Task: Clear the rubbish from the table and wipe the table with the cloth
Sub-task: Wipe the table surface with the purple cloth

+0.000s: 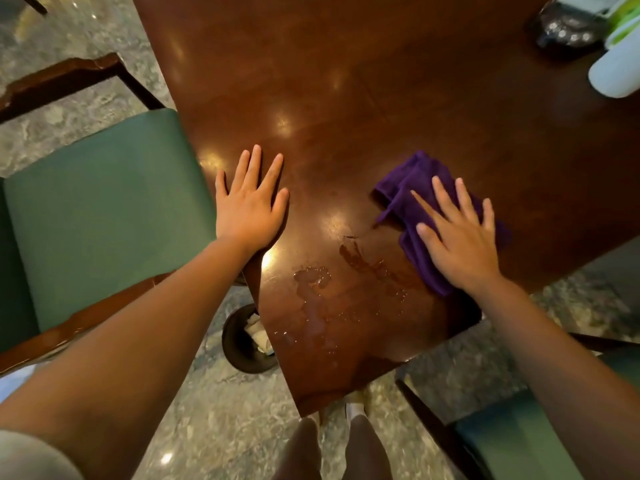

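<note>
Both hands flat: right hand (460, 240) pressing cloth (412, 199), lengthwise along forearm; left hand (247, 209) on table (346, 98).

Green padded chair (100, 216) with dark wood frame at 9 o'clock, seat edge close beside tabletop. Second green chair (512, 445) at 5 o'clock, partly cut by picture edge. White spray bottle (614, 69) with green top at 2 o'clock. Dark rounded object (564, 31) just beside it, kind unclear. Grey-green marbled floor (221, 420) below.
</note>
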Available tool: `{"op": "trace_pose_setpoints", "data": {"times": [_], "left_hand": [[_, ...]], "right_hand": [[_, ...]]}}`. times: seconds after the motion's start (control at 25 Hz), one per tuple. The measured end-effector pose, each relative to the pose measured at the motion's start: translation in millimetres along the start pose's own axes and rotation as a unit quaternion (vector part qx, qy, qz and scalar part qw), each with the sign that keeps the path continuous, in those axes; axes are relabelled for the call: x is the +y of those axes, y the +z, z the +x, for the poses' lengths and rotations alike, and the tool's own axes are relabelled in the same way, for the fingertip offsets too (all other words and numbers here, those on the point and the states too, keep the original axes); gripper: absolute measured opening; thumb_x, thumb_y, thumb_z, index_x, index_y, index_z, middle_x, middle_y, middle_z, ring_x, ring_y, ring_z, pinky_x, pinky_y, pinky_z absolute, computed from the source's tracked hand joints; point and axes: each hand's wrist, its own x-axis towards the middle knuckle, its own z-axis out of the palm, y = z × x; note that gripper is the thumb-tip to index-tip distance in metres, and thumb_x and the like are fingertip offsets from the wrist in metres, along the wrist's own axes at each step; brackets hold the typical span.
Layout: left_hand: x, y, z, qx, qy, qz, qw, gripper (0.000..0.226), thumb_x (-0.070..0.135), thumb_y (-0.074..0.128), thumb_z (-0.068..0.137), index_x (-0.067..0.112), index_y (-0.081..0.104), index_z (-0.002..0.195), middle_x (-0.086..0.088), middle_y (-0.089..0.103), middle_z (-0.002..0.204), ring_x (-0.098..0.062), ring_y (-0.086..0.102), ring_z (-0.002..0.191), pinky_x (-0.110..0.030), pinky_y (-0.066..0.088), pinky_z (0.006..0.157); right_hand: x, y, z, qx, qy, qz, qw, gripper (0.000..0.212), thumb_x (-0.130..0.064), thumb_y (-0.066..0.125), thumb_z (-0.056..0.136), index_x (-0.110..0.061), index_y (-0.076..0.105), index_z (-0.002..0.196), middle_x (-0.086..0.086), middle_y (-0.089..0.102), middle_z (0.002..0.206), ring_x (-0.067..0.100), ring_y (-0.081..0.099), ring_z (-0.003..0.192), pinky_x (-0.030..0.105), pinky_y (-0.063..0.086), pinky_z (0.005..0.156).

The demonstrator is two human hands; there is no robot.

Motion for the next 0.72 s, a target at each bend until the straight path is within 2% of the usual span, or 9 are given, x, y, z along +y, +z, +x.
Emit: {"op": "trace_pose_setpoints", "data": {"times": [0.12,0.28,0.44,0.72], "left_hand": [[-0.5,1.7,0.7,0.008,0.005,0.000,1.000,0.055,0.051,0.015,0.096,0.034,0.011,0.148,-0.004,0.005,0.159,-0.019,-0.002,0.146,-0.050,-0.002,0.114],[-1.9,3.6,1.0,0.011,0.006,-0.003,1.000,0.056,0.051,0.016,0.095,0.033,0.013,0.148,-0.005,0.007,0.159,-0.020,0.000,0.146,-0.052,-0.001,0.114],[-2.2,3.2,-0.4,0.015,0.006,-0.003,1.000,0.056,0.049,0.020,0.095,0.032,0.016,0.148,-0.006,0.009,0.159,-0.020,0.002,0.146,-0.054,0.002,0.113],[-3.8,2.6,0.8,-0.001,0.009,0.003,1.000,0.057,0.051,0.015,0.094,0.032,0.011,0.148,-0.005,0.006,0.159,-0.021,0.000,0.146,-0.053,-0.001,0.114]], "right_hand": [[-28.5,5.9,-10.4,-0.003,0.001,-0.004,1.000,0.051,-0.054,0.016,0.092,-0.045,0.012,0.143,-0.005,0.014,0.157,0.028,0.004,0.144,0.064,0.007,0.108],[-91.9,11.7,-29.9,-0.023,-0.097,-0.023,0.995,0.054,-0.055,0.023,0.090,-0.043,0.017,0.142,-0.003,0.018,0.156,0.035,0.008,0.143,0.068,0.008,0.106],[-139.1,20.5,-65.9,-0.036,-0.181,-0.017,0.983,0.054,-0.056,0.026,0.090,-0.045,0.016,0.142,-0.002,0.016,0.157,0.037,0.004,0.143,0.071,0.005,0.104],[-160.0,20.4,-118.5,-0.050,-0.295,0.026,0.954,0.048,-0.051,0.038,0.092,-0.039,0.036,0.138,-0.005,0.025,0.154,0.031,0.008,0.144,0.066,0.008,0.109]]}}
